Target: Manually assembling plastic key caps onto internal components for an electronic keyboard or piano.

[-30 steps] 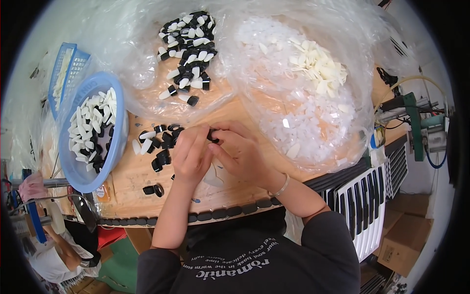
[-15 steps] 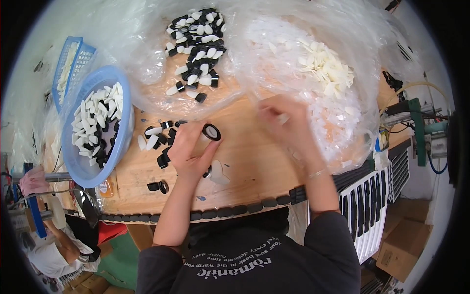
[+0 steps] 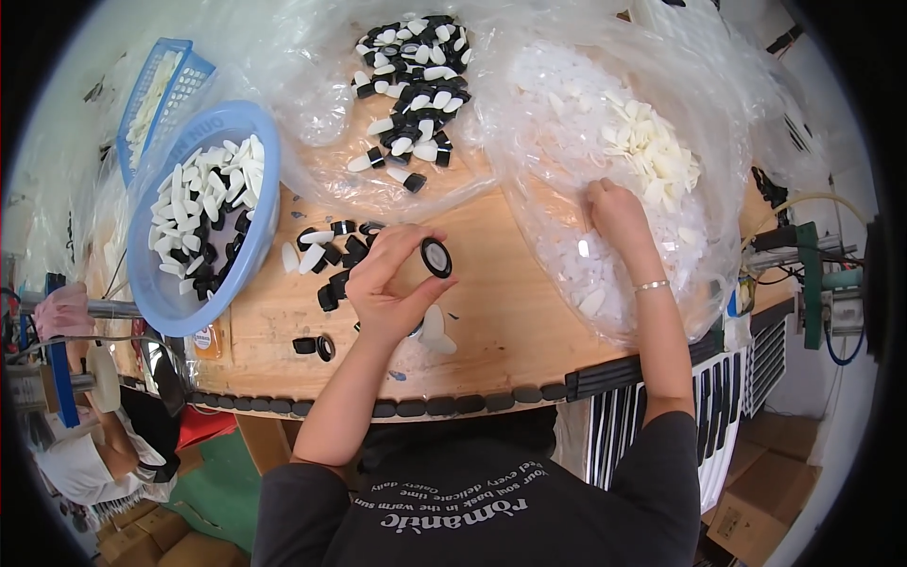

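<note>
My left hand (image 3: 383,283) is raised over the middle of the wooden table. Between its thumb and fingers it grips a black ring-shaped cap (image 3: 436,257) with a pale round centre. On the right, my right hand (image 3: 616,215) reaches into a heap of small translucent white pieces (image 3: 557,222) lying on clear plastic. Its fingers are bent together at the heap; what they pinch is too small to make out. Just below my left hand lies a flat white rounded piece (image 3: 437,331). Several black caps with white oval tabs (image 3: 331,253) are scattered left of that hand.
A blue basin (image 3: 269,156) holding black and white parts stands at the left, with a blue basket (image 3: 129,142) behind. Assembled black-and-white pieces (image 3: 420,94) are piled at the back. Cream pieces (image 3: 652,146) top the right heap. A co-worker's arm (image 3: 113,439) shows at lower left.
My right hand has moved right, from above the bare table into the translucent pieces. My left hand still grips the cap and has turned it slightly. The whole view has shifted a little.
</note>
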The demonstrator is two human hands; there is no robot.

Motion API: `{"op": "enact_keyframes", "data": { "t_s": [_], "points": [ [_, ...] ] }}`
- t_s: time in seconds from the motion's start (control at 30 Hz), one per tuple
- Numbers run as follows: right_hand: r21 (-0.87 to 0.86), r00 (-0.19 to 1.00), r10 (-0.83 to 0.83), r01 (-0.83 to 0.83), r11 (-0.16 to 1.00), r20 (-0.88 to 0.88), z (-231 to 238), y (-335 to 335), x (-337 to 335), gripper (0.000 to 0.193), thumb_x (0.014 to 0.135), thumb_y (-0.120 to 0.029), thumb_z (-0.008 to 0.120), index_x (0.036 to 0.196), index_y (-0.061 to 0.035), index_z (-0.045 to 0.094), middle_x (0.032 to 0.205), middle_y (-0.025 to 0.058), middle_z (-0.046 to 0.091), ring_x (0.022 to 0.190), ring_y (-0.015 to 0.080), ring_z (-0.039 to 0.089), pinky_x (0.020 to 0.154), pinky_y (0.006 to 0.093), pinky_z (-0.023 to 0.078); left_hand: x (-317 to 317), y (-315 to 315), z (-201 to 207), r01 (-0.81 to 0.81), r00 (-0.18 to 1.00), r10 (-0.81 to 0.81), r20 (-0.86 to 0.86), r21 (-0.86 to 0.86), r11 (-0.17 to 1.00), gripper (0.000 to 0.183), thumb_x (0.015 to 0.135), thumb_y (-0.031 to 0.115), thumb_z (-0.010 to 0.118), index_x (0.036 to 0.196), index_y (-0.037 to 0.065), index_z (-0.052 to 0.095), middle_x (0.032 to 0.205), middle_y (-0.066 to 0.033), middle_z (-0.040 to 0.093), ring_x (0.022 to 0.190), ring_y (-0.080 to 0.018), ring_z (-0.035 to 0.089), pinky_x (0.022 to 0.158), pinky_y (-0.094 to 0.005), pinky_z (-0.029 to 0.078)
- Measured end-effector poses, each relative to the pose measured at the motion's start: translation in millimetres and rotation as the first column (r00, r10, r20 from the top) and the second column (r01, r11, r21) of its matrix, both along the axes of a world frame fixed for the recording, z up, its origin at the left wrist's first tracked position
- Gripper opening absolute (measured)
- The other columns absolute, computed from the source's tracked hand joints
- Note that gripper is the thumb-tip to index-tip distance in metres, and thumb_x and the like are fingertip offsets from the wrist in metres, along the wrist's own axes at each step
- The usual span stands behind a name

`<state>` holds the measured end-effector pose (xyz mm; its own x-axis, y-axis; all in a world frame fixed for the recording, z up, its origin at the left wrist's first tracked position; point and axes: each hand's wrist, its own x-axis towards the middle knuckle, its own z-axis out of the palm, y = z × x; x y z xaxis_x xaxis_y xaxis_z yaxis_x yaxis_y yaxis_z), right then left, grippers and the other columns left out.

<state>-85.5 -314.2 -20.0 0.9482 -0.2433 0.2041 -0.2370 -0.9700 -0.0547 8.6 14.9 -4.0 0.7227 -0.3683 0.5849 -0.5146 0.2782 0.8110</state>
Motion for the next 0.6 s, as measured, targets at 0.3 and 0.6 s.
{"op": "enact_keyframes", "data": {
  "t_s": [0.3, 0.6],
  "points": [
    [0.871, 0.865, -0.253, -0.331, 0.363, 0.434, 61.0, 125.0, -3.2, 0.010, 0.084, 0.002, 0.066, 0.093, 0.0040, 0.063, 0.080, 0.0047, 0.067, 0.072, 0.0080, 0.063, 0.059, 0.0207, 0.050, -6.9, -7.8, 3.4, -0.260, 0.934, 0.204, 0.295, 0.166, 0.951, 0.042, 0.061, 0.001, 0.082, 0.099, -0.001, 0.064, 0.091, -0.0120, 0.066, 0.086, -0.0267, 0.063, 0.076, -0.0343, 0.050],
    [0.537, 0.673, -0.025, -0.567, 0.625, 0.739, 56.1, 185.6, 4.2, 0.018, 0.073, 0.009, 0.072, 0.087, 0.0014, 0.065, 0.083, 0.0117, 0.068, 0.068, 0.0139, 0.065, 0.058, 0.0228, 0.051, -12.4, -9.1, 5.0, -0.319, 0.874, 0.260, 0.410, 0.083, 0.944, 0.045, 0.060, 0.000, 0.082, 0.101, -0.002, 0.062, 0.092, -0.0131, 0.065, 0.082, -0.0295, 0.061, 0.071, -0.0362, 0.050]
  ]
}}
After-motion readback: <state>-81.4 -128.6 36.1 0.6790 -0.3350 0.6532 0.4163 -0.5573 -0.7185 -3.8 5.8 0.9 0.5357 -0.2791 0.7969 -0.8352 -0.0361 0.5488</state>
